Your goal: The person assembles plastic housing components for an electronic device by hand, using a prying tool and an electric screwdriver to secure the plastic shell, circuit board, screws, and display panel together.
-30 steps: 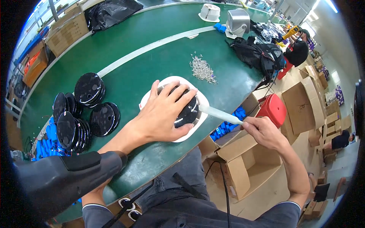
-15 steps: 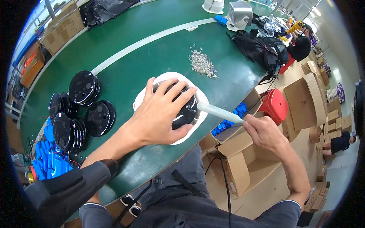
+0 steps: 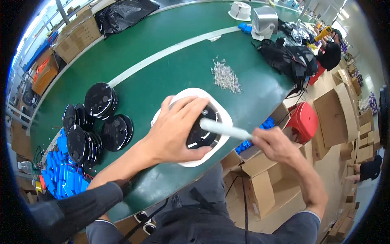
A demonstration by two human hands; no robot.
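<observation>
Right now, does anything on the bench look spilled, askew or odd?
Perhaps the small metallic pieces: they lie in a loose heap straight on the green bench, uncontained, with strays around the heap. Some black discs at left lean askew. No damage shows.

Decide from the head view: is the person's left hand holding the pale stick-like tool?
No, the right hand grips the pale stick-like tool, while the left hand is spread over the black disc.

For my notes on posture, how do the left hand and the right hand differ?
The left hand lies open over the black disc in the white housing; the right hand is closed around the pale tool. The left hand is above the green table; the right hand appears beyond its edge. Both are bare.
</observation>
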